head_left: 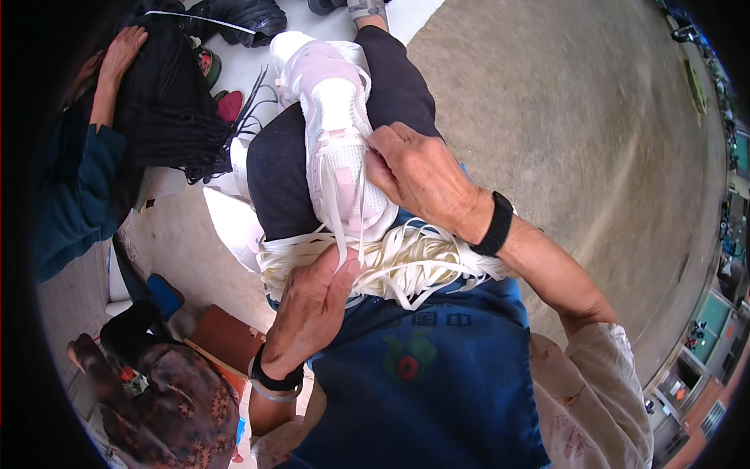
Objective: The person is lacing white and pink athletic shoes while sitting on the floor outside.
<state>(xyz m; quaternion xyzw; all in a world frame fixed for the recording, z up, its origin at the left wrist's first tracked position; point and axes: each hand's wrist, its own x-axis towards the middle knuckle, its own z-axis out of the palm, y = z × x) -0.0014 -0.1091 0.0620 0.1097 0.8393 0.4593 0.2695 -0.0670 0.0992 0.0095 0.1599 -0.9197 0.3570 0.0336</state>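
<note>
Left hand [312, 301] pinches one flat white lace strand [341, 234] between thumb and fingers, just above one heap of loose white flat laces [406, 270] on the blue apron [437, 375]. One white-and-pink mesh sneaker [337, 133] lies on the lap. Right hand [418, 176] grips its lacing, fingers curled closed.

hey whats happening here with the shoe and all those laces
A person is lacing a white and pale pink shoe that rests on their lap. The right hand pinches the lace at the shoe's eyelets, while the left hand holds a white lace pulled taut below. A loose bundle of white laces lies across their blue apron. Another person's hand is on a black bundle at the upper left.
</note>
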